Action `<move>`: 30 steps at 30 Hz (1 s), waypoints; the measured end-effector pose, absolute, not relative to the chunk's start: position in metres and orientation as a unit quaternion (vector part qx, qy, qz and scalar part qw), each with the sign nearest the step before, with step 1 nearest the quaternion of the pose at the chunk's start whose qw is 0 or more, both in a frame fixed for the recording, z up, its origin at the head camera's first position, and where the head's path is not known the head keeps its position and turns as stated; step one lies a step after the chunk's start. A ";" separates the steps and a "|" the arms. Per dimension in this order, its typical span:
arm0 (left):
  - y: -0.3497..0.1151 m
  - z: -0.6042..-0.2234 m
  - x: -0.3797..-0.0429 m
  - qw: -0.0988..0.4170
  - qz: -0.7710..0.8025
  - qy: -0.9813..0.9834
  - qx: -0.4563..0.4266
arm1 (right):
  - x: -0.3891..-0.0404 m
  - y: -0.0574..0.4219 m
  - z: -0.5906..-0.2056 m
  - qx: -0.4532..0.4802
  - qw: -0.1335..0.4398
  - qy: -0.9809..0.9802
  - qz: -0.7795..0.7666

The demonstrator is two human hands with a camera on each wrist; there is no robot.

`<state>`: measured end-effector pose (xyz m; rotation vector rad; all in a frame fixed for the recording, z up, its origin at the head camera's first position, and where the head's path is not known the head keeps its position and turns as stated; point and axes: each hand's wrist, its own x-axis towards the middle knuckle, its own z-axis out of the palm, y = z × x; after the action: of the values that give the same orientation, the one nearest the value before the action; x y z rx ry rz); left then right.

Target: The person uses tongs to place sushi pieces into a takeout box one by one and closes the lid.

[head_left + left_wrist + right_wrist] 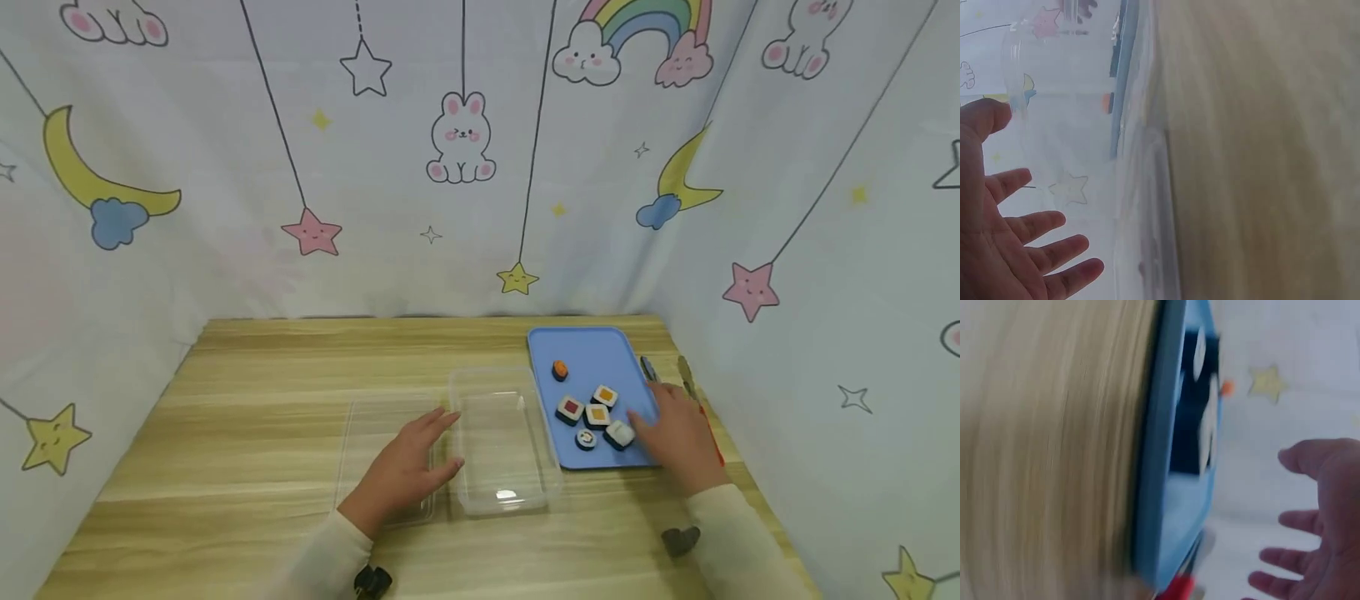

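Observation:
My left hand hovers with spread fingers over the flat clear plastic lid, its fingertips at the left wall of a clear plastic box. Nothing is in its grasp in the left wrist view. Over the right edge of the blue tray, my right hand also has its fingers apart and holds nothing. Its thumb is close to a white-topped sushi piece. Several more sushi pieces lie on the tray: a red-centred one, yellow-centred ones, a small round roll and an orange-topped one.
Beside the tray's right edge, partly behind my right hand, lies a utensil near something with a red handle. A dark-ended utensil rests there too. A patterned curtain encloses the wooden table at the back and sides.

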<state>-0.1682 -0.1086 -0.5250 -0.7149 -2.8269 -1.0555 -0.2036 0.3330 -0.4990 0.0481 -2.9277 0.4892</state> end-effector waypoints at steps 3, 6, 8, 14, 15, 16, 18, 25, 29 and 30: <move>-0.105 -0.527 -0.167 0.015 -0.350 -0.906 -0.238 | -0.208 0.366 -0.507 -0.043 0.100 -0.980 0.166; -0.102 -0.527 -0.167 0.017 -0.356 -0.900 -0.251 | -0.206 0.391 -0.514 -0.088 0.083 -0.977 0.174; -0.101 -0.527 -0.167 0.021 -0.352 -0.900 -0.257 | -0.204 0.402 -0.518 -0.105 0.066 -0.976 0.180; -0.103 -0.525 -0.168 0.039 -0.340 -0.905 -0.252 | -0.206 0.412 -0.530 -0.111 0.040 -0.974 0.195; -0.103 -0.525 -0.168 0.040 -0.345 -0.904 -0.250 | -0.207 0.412 -0.531 -0.112 0.037 -0.973 0.199; -0.103 -0.525 -0.168 0.041 -0.350 -0.902 -0.249 | -0.207 0.412 -0.532 -0.114 0.038 -0.972 0.202; -0.103 -0.525 -0.167 0.041 -0.362 -0.898 -0.247 | -0.209 0.412 -0.534 -0.117 0.045 -0.970 0.207; -0.102 -0.525 -0.168 0.056 -0.385 -0.886 -0.250 | -0.218 0.411 -0.538 -0.135 0.066 -0.965 0.216; -0.104 -0.525 -0.167 0.053 -0.395 -0.885 -0.239 | -0.221 0.406 -0.537 -0.143 0.066 -0.960 0.233; -0.105 -0.525 -0.166 0.052 -0.396 -0.886 -0.237 | -0.222 0.405 -0.537 -0.144 0.067 -0.958 0.237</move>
<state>-0.1664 -0.1050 -0.5249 -0.7202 -2.6936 -1.2030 -0.2222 0.4048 -0.5369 -0.4347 -2.8893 0.7144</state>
